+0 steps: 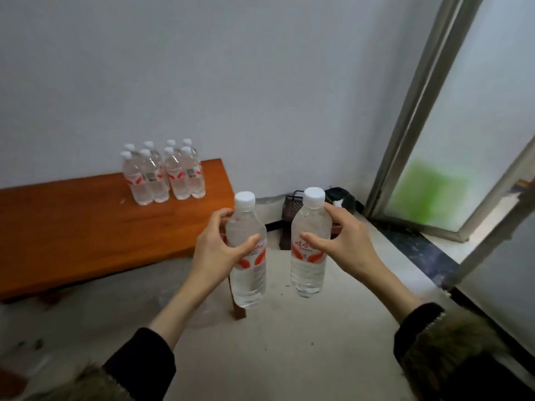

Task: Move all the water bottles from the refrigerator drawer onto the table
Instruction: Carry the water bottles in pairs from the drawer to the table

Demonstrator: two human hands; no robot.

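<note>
Step in hand, as judged: carrying two bottles to the table. Left hand (215, 247) wraps the upper body of the left bottle (247, 250), thumb across the front, fingers curled behind. Right hand (340, 238) holds the right bottle (309, 244) the same way, thumb on the label, index finger up by the shoulder. Both bottles are upright, in the air, short of the wooden table (86, 227).

To do it well: keep both vertical, lower them base-first onto bare wood just beside the standing group (163, 172), without nudging it; let go only once each base sits flat.

Bottles: clear plastic, full or nearly so, white screw caps, red-and-white label band at mid-height. The group on the table looks identical, about eight, packed in tight rows near the wall. The refrigerator drawer is out of view, so the remaining count cannot be told.
</note>
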